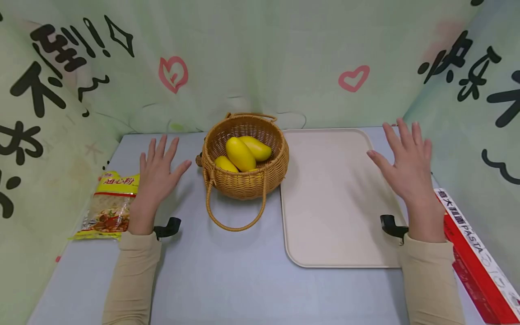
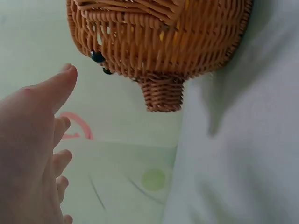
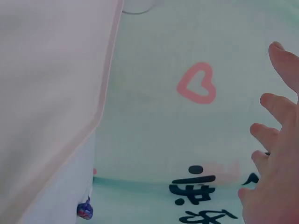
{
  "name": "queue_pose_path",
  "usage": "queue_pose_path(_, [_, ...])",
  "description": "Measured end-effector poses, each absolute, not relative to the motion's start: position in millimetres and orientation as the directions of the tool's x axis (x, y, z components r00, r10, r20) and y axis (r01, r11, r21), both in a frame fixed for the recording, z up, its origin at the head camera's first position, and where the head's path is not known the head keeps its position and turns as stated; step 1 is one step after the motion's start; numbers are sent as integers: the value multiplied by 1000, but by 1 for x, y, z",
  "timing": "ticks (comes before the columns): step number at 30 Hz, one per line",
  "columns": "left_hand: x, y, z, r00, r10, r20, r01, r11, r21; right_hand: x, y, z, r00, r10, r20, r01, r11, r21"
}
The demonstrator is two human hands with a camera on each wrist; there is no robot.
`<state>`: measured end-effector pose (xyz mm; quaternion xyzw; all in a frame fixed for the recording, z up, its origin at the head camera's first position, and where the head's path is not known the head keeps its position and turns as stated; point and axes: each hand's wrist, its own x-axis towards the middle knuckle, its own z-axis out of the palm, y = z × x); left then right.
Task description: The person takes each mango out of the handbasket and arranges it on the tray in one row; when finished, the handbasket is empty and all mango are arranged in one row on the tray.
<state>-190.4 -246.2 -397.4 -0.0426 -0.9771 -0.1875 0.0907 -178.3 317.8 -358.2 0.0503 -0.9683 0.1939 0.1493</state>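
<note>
My left hand [image 1: 156, 178] is held with fingers spread and holds nothing, between a yellow-topped noodle bag [image 1: 111, 203] and a wicker basket [image 1: 243, 183]. Several yellow mangoes [image 1: 240, 154] lie inside the basket, whose front handle [image 1: 235, 229] hangs down onto the table. In the left wrist view the basket's woven side [image 2: 154, 46] shows beyond my thumb. My right hand [image 1: 410, 169], also spread and holding nothing, is over the right edge of a beige tray [image 1: 333, 198]. The tray's edge [image 3: 105, 79] appears in the right wrist view, left of my fingers.
A long red box of pasta [image 1: 479, 262] lies along the right side, beside my right forearm. Printed cloth walls [image 1: 260, 63] with hearts and black lettering enclose the back and both sides of the pale table [image 1: 227, 289]. A small dark wrapped item [image 3: 85, 209] shows past the tray.
</note>
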Motion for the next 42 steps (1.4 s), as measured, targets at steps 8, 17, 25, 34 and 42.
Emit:
queue_pose_path(8, [-187,-239,-387,-970,98,221,196,854,482,-181,287,-349,-923,-118,367,-249,909,-335])
queue_pose_path(17, [-189,-227,-390,-970,115,213,213,825,524,-189,249,-347,-889,-185,418,-358,850,-386])
queue_pose_path(25, [-192,-206,-391,-967,160,200,246,791,561,-199,219,-346,-871,-248,425,-428,808,-406])
queue_pose_path(34, [-192,-193,-390,-962,203,184,274,727,629,-218,172,-334,-845,-395,361,-524,746,-410])
queue_pose_path(42, [-191,-181,-392,-957,224,183,287,663,691,-230,123,-331,-822,-504,265,-569,700,-433])
